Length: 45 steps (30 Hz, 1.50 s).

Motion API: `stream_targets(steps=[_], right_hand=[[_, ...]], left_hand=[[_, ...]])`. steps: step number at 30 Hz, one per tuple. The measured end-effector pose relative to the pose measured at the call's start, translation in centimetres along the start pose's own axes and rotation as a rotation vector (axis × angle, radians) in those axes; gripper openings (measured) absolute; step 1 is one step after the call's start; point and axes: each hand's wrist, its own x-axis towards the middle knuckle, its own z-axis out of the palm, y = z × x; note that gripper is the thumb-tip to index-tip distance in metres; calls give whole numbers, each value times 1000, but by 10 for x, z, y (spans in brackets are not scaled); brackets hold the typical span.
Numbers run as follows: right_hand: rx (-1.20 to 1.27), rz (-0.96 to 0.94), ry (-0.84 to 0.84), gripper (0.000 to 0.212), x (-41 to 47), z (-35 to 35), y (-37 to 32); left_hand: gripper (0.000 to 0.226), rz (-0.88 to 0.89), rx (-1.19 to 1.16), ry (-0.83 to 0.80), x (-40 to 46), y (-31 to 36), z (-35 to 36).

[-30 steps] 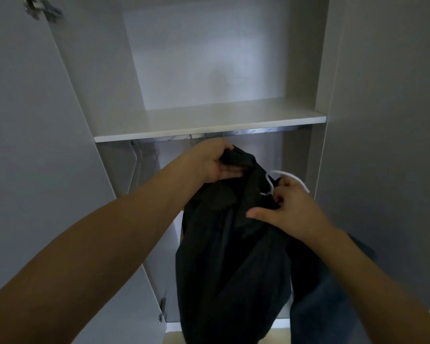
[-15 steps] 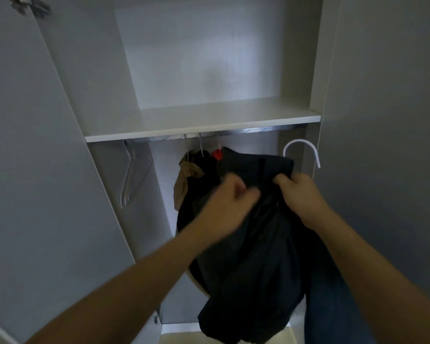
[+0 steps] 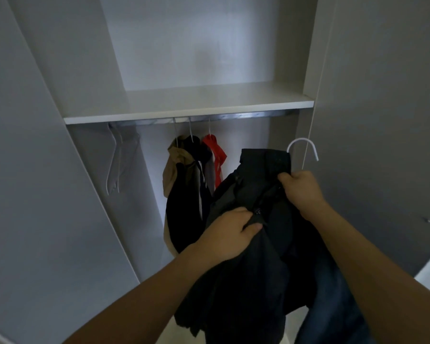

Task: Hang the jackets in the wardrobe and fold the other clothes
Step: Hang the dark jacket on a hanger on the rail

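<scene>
Wardrobe of pale grey board [image 3: 358, 70] stands open, one white shelf [image 3: 189, 105] above one metal rail [image 3: 233, 117]. Three garments hang there: tan [image 3: 175, 165], dark [image 3: 184, 209], red [image 3: 217, 157]; two bare hangers [image 3: 114, 167] at left. One black fabric jacket [image 3: 246, 269] is held before the opening on a white plastic hanger [image 3: 302, 147]. Left hand [image 3: 230, 234] pinches its front; right hand [image 3: 302, 188] clenches collar and hanger. No writing legible.

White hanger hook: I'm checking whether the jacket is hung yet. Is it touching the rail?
Apart. The head view shows the hook below the rail, with wardrobe wall between.
</scene>
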Motion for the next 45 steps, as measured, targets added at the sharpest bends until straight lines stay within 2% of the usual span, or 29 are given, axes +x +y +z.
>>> stream_targets(steps=[3, 8, 9, 11, 15, 17, 19, 21, 24, 26, 29, 32, 37, 40, 42, 45], right_hand=[[5, -19, -15, 40, -2, 1, 3], [133, 1, -104, 42, -12, 2, -5], [173, 9, -117, 44, -15, 1, -5], [143, -40, -97, 46, -20, 0, -4], [-199, -337, 130, 47, -36, -4, -1], [-298, -429, 199, 40, -40, -3, 3], [-326, -460, 209, 33, -43, 1, 3], [-293, -457, 192, 37, -46, 6, -2], [-155, -352, 138, 41, -47, 11, -10], [-84, -280, 102, 39, -48, 10, -13], [-75, -269, 74, 35, -49, 4, -16], [-124, -306, 80, 33, -53, 1, -24], [-235, -434, 175, 36, -58, -2, -39], [-215, -522, 223, 34, -62, -5, -48], [-238, -594, 252, 34, -64, -4, -53], [-258, -643, 297, 33, -57, -6, -58]], left_hand=[[22, -99, -194, 116, 4, 5, -2], [18, -284, -606, 114, 6, 12, -20], [20, -277, -629, 120, 4, 12, -26], [18, -189, -535, 141, 0, 7, -38], [12, -20, -258, 231, -8, -1, -62], [10, 13, -176, 271, -9, -2, -68], [10, 5, -145, 303, -7, -4, -72], [9, -39, -113, 309, -2, -9, -74], [6, -163, -23, 332, 10, -24, -76], [6, -208, -104, 346, 14, -35, -76], [6, -290, -235, 420, 15, -47, -77], [15, -536, -508, 490, 12, -54, -80], [45, -782, -729, 240, 10, -62, -73], [49, -836, -804, 197, 21, -71, -72], [46, -873, -771, 167, 29, -77, -68], [49, -856, -652, -44, 37, -81, -61]])
